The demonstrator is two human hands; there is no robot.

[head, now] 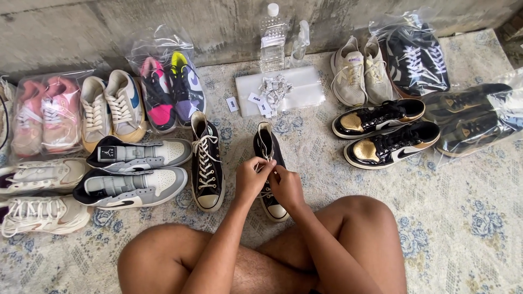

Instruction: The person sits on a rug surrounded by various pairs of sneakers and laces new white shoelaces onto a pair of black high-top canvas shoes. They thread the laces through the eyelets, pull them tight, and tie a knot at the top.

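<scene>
both hands are down on the black high-top shoe (271, 163), which stands on the rug (463, 218) right in front of the crossed legs, toe pointing back at the person. the left hand (251, 178) pinches the white lace (268, 158) on the 9 o'clock side of the shoe, fingers (267, 166) closed on it; the right hand (287, 188) sits just at 3 o'clock of it, fingers curled in over the laces too, though exactly which strand it has i cannot tell, the knuckles hide it.

how it will handle, as a guess: a canvas high-top like this looks light, with a soft floppy collar that folds if squeezed and a stiff rubber sole and toe cap. the firm hold would be the sole or heel; the laces are thin and slack, good for pulling but not for lifting.

looks: black upper, white laces, white toe cap (277, 211) peeking under the right hand, collar open at the top.

its twin shoe (207, 163) stands just at 9 o'clock, fully laced. further at 9 o'clock lie grey and white sneakers (136, 174). at 2 o'clock, black and gold shoes (387, 133) lie on their sides. at 12 o'clock, a stack of clear bags (297, 90) and a water bottle (272, 38) by the wall.
</scene>
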